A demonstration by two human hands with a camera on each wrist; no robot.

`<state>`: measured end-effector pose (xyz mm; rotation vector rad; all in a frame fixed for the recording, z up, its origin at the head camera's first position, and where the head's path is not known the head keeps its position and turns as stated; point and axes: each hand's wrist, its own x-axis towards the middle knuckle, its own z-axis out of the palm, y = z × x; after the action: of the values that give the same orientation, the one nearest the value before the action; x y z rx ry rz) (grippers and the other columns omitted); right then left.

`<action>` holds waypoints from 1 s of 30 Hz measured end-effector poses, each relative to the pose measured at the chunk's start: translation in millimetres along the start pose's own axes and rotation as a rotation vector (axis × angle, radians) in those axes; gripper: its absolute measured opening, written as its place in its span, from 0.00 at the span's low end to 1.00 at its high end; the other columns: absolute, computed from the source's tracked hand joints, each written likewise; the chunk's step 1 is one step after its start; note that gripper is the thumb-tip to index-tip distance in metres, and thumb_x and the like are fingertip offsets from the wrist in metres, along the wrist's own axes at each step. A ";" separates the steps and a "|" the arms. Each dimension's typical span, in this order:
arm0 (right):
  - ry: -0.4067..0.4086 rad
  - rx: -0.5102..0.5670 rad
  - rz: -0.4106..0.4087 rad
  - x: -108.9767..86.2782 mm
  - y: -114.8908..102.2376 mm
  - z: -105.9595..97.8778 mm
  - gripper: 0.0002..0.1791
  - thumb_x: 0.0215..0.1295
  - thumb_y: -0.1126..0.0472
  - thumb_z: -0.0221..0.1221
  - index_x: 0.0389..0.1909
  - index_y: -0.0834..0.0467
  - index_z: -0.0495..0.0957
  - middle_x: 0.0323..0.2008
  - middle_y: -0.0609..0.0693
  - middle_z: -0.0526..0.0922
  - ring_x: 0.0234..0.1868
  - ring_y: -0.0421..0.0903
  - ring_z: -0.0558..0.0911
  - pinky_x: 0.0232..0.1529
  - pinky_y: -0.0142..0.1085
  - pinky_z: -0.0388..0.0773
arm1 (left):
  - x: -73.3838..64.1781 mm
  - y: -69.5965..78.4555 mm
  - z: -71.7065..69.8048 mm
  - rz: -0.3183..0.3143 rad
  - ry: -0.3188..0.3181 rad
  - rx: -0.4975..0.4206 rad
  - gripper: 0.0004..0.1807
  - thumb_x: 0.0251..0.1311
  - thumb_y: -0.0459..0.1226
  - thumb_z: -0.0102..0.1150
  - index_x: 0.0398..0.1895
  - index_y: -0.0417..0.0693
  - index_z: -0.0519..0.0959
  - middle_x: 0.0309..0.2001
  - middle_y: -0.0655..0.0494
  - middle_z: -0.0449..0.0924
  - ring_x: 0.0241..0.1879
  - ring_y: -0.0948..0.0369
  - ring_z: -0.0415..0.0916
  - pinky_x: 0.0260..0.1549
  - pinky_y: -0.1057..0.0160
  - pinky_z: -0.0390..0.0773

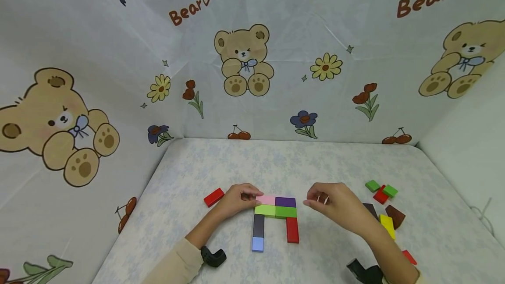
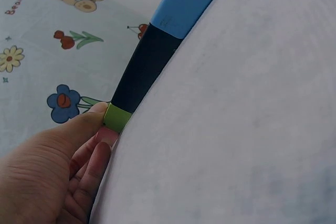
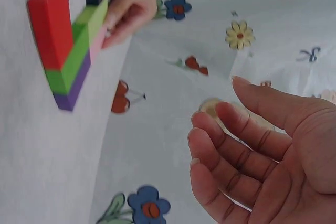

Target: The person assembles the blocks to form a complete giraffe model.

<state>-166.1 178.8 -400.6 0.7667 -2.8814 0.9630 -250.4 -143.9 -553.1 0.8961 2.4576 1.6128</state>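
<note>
Your bare left hand (image 1: 235,200) has its thumb (image 2: 79,129) straight out. Your bare right hand (image 1: 337,207) is in the air, with its fingers (image 3: 214,158) softly bent.

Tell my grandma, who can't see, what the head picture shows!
The left hand touches the pink block of a block shape on a table; the right hand hovers empty nearby. Loose blocks lie either side, with bears on the backdrop.

Touching blocks (image 1: 275,211) form an arch: pink beside purple, two greens nearer, dark-and-blue left leg (image 1: 258,231), red right leg (image 1: 292,230).
</note>
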 end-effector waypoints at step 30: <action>0.195 -0.037 0.303 -41.5 161.6 -95.1 0.22 0.73 0.49 0.61 0.54 0.64 0.81 0.43 0.60 0.85 0.36 0.42 0.81 0.31 0.33 0.79 | -0.5 -0.4 -0.9 -0.021 -0.020 0.031 0.15 0.60 0.45 0.73 0.49 0.57 0.89 0.44 0.66 0.84 0.36 0.64 0.77 0.35 0.65 0.80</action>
<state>-216.3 363.0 -421.0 0.2199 -2.8807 0.9418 -250.4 -145.0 -553.2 0.8823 2.4765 1.5562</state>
